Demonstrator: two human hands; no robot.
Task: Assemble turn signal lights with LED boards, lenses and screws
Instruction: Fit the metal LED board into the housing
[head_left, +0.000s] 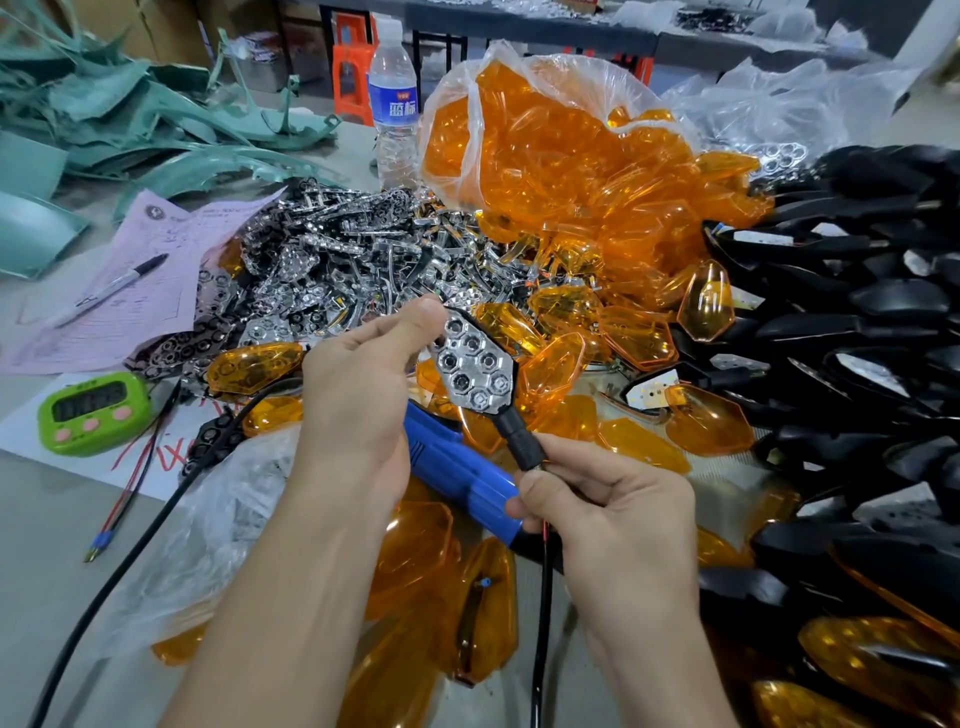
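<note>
A black turn signal housing (475, 366) with a chrome honeycomb reflector seated in it is held up in the middle of the view. My right hand (613, 514) grips its black stem, with red and black wires hanging below. My left hand (363, 384) pinches the housing's upper left edge between thumb and fingers. A blue electric screwdriver (457, 467) lies on the table under both hands. Loose orange lenses (634, 441) are scattered around it.
A clear bag of orange lenses (561, 156) stands behind. A heap of chrome reflectors (353, 260) lies left of it, black housings (857, 322) pile at the right. A water bottle (393, 104), green timer (93, 413), marker on pink paper (119, 286) and black cable (130, 561) lie left.
</note>
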